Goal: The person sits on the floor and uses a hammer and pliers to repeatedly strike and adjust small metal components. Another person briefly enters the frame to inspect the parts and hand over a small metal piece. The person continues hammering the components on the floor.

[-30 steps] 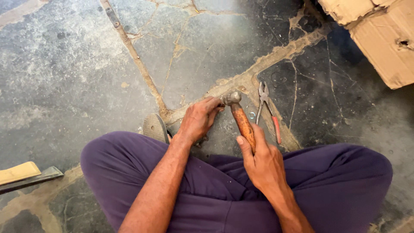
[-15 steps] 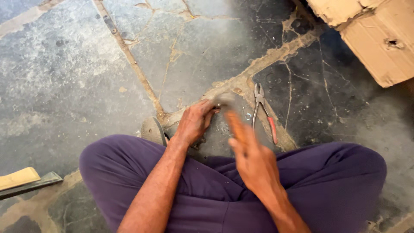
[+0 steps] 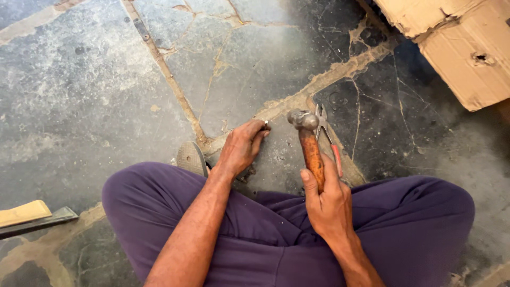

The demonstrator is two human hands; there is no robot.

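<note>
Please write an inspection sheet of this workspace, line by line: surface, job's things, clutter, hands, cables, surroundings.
Surface: dark stone floor, cracked, with pale filled joints and dust.
Job's things: hammer with a wooden handle and metal head, raised over the floor; a small metal piece pinched at the left fingertips, too small to identify.
Clutter: pliers with red grips lying beside the hammer; a flat tool with a pale handle at the left edge.
Hands: left hand rests on the floor; right hand grips the hammer handle.
Cables: nothing seen.
Surroundings: torn cardboard box at upper right; a sandal sole by the knee; purple trousers.
</note>
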